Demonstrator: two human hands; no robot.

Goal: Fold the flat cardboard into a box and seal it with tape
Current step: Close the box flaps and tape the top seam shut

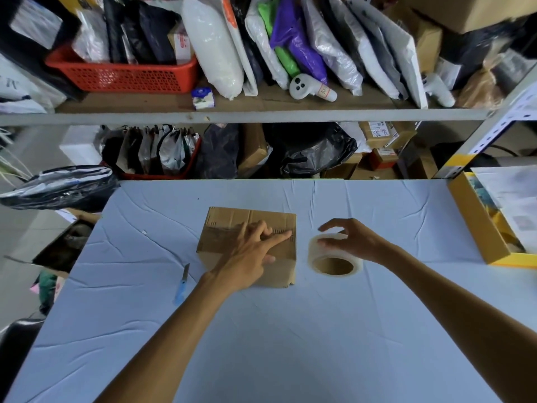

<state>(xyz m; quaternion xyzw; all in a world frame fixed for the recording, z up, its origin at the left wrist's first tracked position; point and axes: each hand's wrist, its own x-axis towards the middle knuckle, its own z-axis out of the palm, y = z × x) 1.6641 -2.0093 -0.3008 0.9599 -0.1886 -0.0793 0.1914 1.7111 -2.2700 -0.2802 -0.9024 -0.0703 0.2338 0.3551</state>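
Note:
A small brown cardboard box (232, 225) stands folded on the pale blue table (261, 330), with a strip of clear tape across its top. My left hand (250, 254) lies on the box top, index finger stretched out along the tape towards the right edge. Just right of the box sits a roll of clear tape (334, 261) with a brown core, lying flat. My right hand (348, 238) hovers over the roll's far edge with fingers spread and loosely curved; fingertips touch or nearly touch the roll.
A blue-handled utility knife (182, 283) lies left of the box. A yellow-brown open box (482, 228) of papers sits at the table's right edge. Behind the table stands a shelf (232, 116) packed with parcels and a red basket (122, 74).

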